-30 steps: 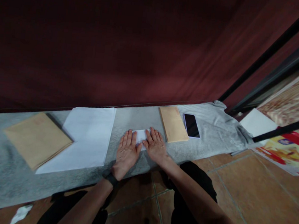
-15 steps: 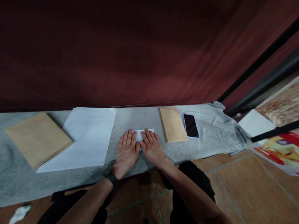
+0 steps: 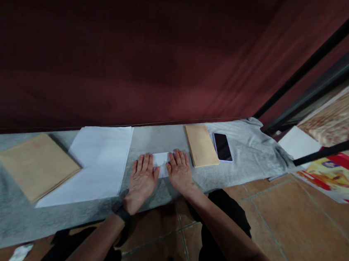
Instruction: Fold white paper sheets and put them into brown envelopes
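A small white folded paper (image 3: pixel 161 160) lies flat on the grey cloth, partly covered by both hands. My left hand (image 3: pixel 143 178) rests palm down on its left end, fingers stretched forward. On the right end lies my right hand (image 3: pixel 180 172), also flat with its fingers extended. A strip of the paper shows between the two hands; its ends are hidden under them. Just right of my right hand is a brown envelope (image 3: pixel 201 146). To the left of my left hand are large white sheets (image 3: pixel 102 160).
The grey cloth (image 3: pixel 157 139) covers a narrow bench along a dark red wall (image 3: pixel 136 81). Brown envelopes (image 3: pixel 38 166) overlap the white sheets. A phone (image 3: pixel 223 147) lies beyond the right envelope. Black bars (image 3: pixel 334 153) and a colourful box (image 3: pixel 341 177) stand at right; crumpled tissue (image 3: pixel 20 253) is on the floor.
My hands have spread apart along the folded paper, the left moving left and the right slightly right. More of the paper shows between them.
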The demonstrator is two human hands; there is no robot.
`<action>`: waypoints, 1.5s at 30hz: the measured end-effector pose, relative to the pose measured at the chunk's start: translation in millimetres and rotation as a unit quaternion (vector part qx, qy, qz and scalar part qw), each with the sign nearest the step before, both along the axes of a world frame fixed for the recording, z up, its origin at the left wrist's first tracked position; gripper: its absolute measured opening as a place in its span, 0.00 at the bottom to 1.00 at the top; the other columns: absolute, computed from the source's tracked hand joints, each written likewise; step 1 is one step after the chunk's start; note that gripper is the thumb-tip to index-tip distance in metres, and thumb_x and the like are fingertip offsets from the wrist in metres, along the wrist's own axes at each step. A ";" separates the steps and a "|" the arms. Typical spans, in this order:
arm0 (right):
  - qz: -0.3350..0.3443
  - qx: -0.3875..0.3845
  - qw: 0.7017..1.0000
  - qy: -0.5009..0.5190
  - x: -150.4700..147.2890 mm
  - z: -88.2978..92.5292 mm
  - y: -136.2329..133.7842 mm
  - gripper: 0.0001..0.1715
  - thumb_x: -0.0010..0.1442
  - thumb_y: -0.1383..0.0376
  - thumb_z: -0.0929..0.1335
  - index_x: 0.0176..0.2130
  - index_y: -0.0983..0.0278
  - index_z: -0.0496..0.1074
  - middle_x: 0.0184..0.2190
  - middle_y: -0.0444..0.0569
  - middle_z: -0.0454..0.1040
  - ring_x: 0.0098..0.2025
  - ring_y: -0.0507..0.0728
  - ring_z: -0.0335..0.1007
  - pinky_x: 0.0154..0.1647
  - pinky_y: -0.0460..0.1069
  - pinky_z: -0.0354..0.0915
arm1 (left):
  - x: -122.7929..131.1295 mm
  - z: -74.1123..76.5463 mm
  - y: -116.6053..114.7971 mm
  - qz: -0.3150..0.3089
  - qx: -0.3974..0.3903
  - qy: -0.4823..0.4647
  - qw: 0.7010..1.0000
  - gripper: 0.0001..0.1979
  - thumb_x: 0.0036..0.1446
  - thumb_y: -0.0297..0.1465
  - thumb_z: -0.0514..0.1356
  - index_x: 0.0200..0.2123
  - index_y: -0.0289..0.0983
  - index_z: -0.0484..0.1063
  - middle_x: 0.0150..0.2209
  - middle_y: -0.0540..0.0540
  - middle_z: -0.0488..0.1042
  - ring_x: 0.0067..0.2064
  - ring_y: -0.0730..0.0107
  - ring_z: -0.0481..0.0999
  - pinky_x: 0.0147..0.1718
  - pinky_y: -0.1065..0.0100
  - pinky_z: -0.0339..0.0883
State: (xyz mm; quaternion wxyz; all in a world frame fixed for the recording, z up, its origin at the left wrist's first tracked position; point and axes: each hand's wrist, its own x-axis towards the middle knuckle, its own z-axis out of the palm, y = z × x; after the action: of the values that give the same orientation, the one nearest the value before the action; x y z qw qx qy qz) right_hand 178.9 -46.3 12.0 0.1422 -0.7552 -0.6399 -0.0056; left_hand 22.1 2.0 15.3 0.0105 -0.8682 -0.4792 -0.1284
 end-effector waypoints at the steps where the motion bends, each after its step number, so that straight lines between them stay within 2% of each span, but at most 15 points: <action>1: 0.006 0.004 1.000 0.002 -1.2 1.2 0.5 0.31 0.75 0.57 0.57 0.69 0.70 0.60 0.72 0.60 0.53 0.74 0.66 0.47 0.74 0.63 0.44 | -0.1 -0.1 0.6 0.001 0.003 -0.005 1.000 0.31 0.70 0.38 0.45 0.69 0.26 0.59 0.69 0.31 0.61 0.72 0.46 0.55 0.68 0.44 0.51; 6: 0.063 0.005 0.998 0.022 -9.9 0.8 1.5 0.30 0.75 0.58 0.57 0.70 0.65 0.59 0.73 0.53 0.53 0.74 0.62 0.48 0.74 0.61 0.47 | 0.6 -3.6 0.9 -0.027 -0.008 -0.016 0.999 0.29 0.70 0.35 0.45 0.70 0.30 0.58 0.71 0.34 0.57 0.73 0.49 0.52 0.69 0.45 0.49; 10: 0.056 -0.006 0.998 0.026 -12.4 -1.3 2.4 0.30 0.75 0.58 0.57 0.70 0.64 0.59 0.73 0.54 0.54 0.74 0.62 0.49 0.73 0.60 0.48 | 1.1 -5.2 -1.0 -0.037 -0.043 -0.003 0.998 0.28 0.70 0.34 0.44 0.69 0.31 0.59 0.72 0.36 0.56 0.73 0.50 0.53 0.69 0.46 0.49; 17: 0.035 0.000 0.999 0.025 -12.7 -0.5 2.4 0.29 0.74 0.57 0.59 0.70 0.61 0.59 0.73 0.56 0.51 0.74 0.63 0.48 0.72 0.59 0.50 | -1.2 -7.0 -2.7 -0.038 -0.019 -0.009 0.999 0.28 0.70 0.34 0.46 0.69 0.30 0.60 0.72 0.33 0.54 0.73 0.47 0.53 0.69 0.45 0.50; 25: 0.027 0.003 0.999 0.019 -6.1 -6.9 2.0 0.31 0.74 0.55 0.59 0.70 0.63 0.59 0.73 0.56 0.52 0.74 0.64 0.49 0.72 0.59 0.50 | -1.8 -6.4 -1.8 -0.038 -0.019 -0.017 0.999 0.29 0.70 0.35 0.46 0.69 0.28 0.59 0.71 0.33 0.56 0.72 0.49 0.56 0.69 0.46 0.51; 34: 0.021 0.002 1.000 0.006 13.5 -8.8 -5.8 0.32 0.75 0.55 0.57 0.72 0.64 0.56 0.73 0.56 0.52 0.74 0.64 0.49 0.73 0.62 0.48 | 2.2 -1.3 -5.0 -0.021 -0.036 -0.005 0.999 0.29 0.70 0.35 0.46 0.70 0.29 0.57 0.72 0.34 0.54 0.73 0.51 0.53 0.70 0.48 0.48; 41: -0.012 0.000 1.000 0.016 15.3 -3.6 -11.9 0.32 0.74 0.59 0.57 0.71 0.70 0.56 0.72 0.59 0.54 0.74 0.65 0.50 0.72 0.63 0.49 | 2.6 1.2 -7.7 -0.018 -0.032 0.001 0.999 0.30 0.70 0.36 0.46 0.70 0.29 0.56 0.72 0.34 0.55 0.73 0.52 0.53 0.70 0.49 0.48; 45: 0.028 0.020 0.999 0.002 8.7 5.2 -10.5 0.32 0.74 0.59 0.58 0.71 0.69 0.56 0.74 0.56 0.48 0.75 0.63 0.44 0.75 0.62 0.43 | 2.4 2.9 -8.7 -0.016 -0.018 0.008 1.000 0.30 0.70 0.35 0.45 0.70 0.29 0.57 0.71 0.34 0.56 0.73 0.52 0.53 0.70 0.48 0.48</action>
State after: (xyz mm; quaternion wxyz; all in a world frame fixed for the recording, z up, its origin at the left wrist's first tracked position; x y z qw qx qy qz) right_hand 187.6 -56.8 17.2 0.1591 -0.7341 -0.6600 -0.0127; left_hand 24.5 -6.7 18.1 -0.0035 -0.8767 -0.4677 -0.1123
